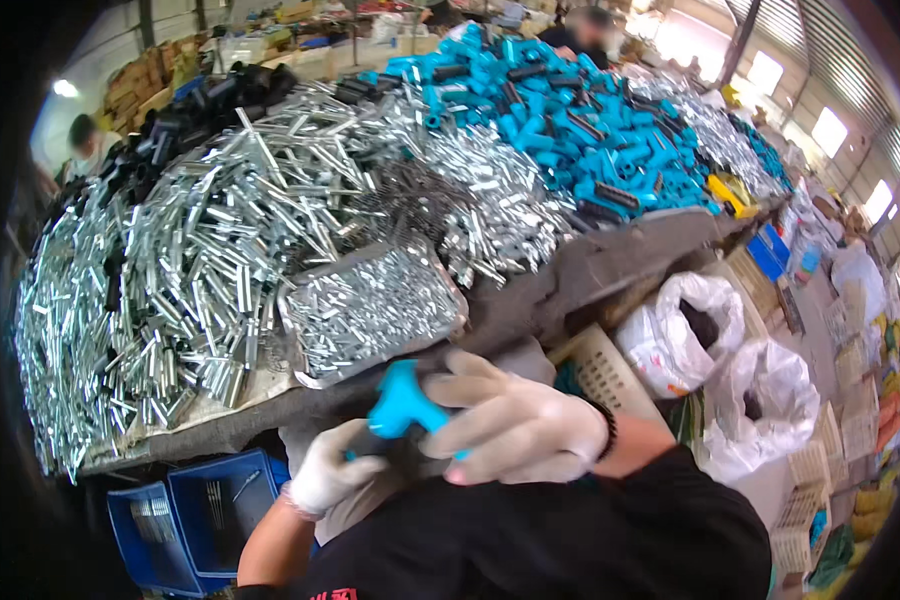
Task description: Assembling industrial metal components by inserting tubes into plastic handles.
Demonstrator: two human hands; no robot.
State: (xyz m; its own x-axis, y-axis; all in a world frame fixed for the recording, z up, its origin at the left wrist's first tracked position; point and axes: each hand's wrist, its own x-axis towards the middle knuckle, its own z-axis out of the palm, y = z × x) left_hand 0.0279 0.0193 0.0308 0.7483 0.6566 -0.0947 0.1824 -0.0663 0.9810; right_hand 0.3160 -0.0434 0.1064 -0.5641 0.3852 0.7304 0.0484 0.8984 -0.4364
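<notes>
The smooth blue branched piece is up by the tabletop's near edge, between two gloves. The left hand curls beside it; the right hand is half bent and blurry. I can't tell if either grips. This looks like the handling step; next calls for steady fingers. A tray of tiny shiny metal bits sits at that edge.

The gloved left hand curls inward, while the gloved right hand stretches leftward, partly blurred.
</notes>
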